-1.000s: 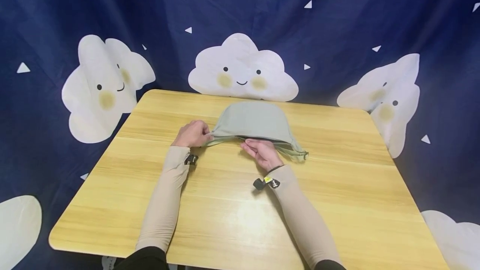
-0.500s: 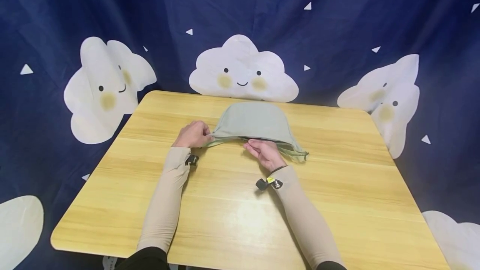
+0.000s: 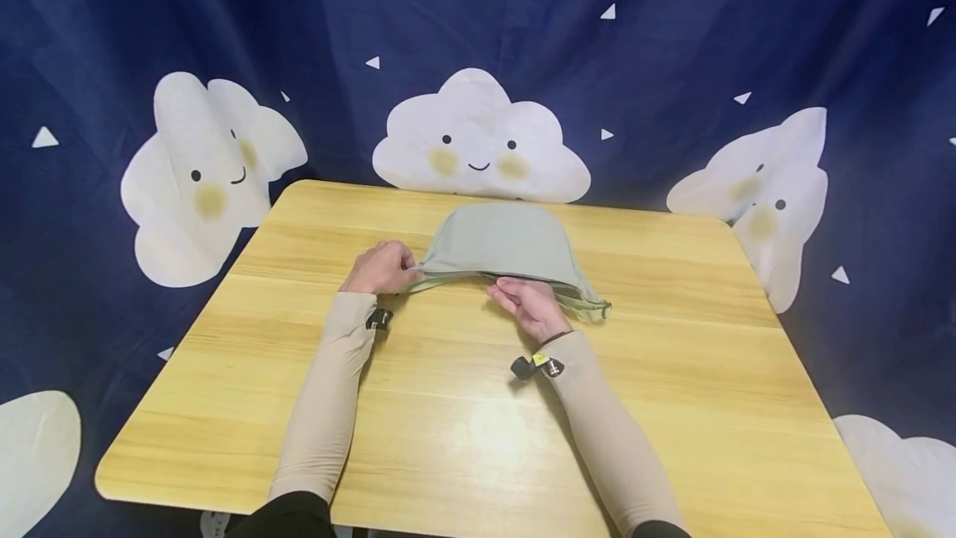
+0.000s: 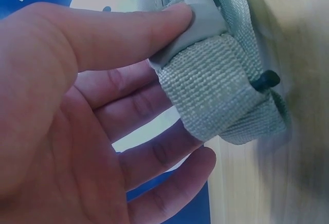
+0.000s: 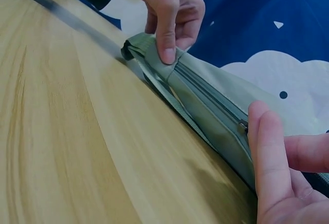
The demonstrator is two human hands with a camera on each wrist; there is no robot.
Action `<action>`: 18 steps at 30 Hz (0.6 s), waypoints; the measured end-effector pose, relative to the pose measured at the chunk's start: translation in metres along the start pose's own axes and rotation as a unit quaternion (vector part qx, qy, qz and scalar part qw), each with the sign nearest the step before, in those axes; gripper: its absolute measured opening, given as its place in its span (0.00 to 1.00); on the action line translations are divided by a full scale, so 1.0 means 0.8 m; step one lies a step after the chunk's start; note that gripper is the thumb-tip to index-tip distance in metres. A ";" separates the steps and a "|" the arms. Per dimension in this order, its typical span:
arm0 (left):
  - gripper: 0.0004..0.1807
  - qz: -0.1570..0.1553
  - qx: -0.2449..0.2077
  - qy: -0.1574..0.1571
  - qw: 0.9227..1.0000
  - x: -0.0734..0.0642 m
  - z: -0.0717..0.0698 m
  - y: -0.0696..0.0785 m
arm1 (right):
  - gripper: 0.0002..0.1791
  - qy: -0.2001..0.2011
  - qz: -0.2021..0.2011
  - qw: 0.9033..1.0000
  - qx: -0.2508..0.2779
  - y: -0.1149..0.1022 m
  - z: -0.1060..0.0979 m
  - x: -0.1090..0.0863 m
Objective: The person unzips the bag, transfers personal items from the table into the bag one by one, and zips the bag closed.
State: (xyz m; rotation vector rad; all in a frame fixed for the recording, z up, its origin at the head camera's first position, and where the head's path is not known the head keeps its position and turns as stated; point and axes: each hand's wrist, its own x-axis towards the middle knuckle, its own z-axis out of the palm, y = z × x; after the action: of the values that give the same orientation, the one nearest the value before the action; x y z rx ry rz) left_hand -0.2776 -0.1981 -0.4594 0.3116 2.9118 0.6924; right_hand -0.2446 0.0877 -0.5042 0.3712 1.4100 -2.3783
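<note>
A pale sage-green belt bag point(image 3: 508, 239) lies toward the back of the table, its zippered edge facing me. My left hand point(image 3: 379, 267) pinches the bag's left end, thumb on the tab point(image 4: 203, 23) where the zipper ends. A folded webbing strap point(image 4: 205, 88) hangs below that thumb. My right hand point(image 3: 529, 307) is at the middle of the zipper point(image 5: 208, 93), fingertips pinching the small dark zipper pull point(image 5: 243, 126). From the left end to the pull the teeth run together; a dark gap shows beyond the right hand.
The light wooden table point(image 3: 448, 438) carries the bag. Behind it hangs a dark blue curtain point(image 3: 321, 15) printed with white clouds. A webbing strap with a dark buckle end point(image 3: 605, 308) trails from the bag's right side.
My right hand has slid slightly right along the zipper edge. The left hand keeps its grip on the bag's end, and the view has shifted a little.
</note>
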 end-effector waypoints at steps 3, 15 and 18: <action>0.10 -0.002 -0.003 -0.002 1.000 -0.002 -0.002 -0.001 | 0.09 -0.003 -0.002 1.000 -0.001 0.000 0.000 0.000; 0.11 0.002 0.000 -0.006 1.000 -0.001 -0.001 -0.002 | 0.12 0.006 0.001 1.000 0.006 -0.005 -0.013 -0.002; 0.12 0.004 0.001 -0.007 1.000 -0.001 -0.003 -0.004 | 0.13 0.009 0.002 1.000 0.009 -0.009 -0.017 -0.003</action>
State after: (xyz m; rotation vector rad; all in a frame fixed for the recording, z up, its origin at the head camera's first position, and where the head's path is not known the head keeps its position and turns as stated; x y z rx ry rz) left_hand -0.2778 -0.2022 -0.4590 0.3265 2.9004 0.6863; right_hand -0.2444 0.1033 -0.5042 0.4016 1.3954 -2.3912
